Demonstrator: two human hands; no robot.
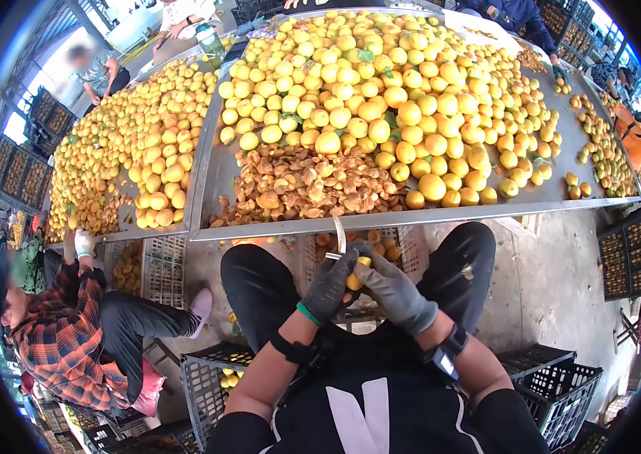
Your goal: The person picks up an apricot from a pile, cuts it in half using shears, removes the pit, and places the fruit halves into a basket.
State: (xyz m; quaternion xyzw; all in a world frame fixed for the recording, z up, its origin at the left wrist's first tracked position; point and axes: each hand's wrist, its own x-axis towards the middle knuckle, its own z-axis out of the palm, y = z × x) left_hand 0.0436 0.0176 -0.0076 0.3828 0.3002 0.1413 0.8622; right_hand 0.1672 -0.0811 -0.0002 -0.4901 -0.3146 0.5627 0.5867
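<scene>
My left hand (329, 287), in a dark glove with a green cuff, is closed around a small knife (340, 236). Its pale, curved blade-like strip points up toward the table edge, with a bright metal piece at its base. A yellow apricot (355, 280) sits between both hands, gripped by the fingers of my grey-gloved right hand (396, 293). My left fingers are close against the fruit, and the gloves partly cover it. Beyond the hands, a heap of brownish-orange apricot pieces (313, 185) lies along the table's near edge, before a large pile of whole apricots (381, 98).
The metal table (411, 217) has a raised rim. Below my hands stands a pale crate (413, 253) containing fruit. Black crates (211, 393) flank my legs. At left sits a co-worker in a plaid shirt (63, 344); other people work around the table. Stacked crates (629, 253) stand right.
</scene>
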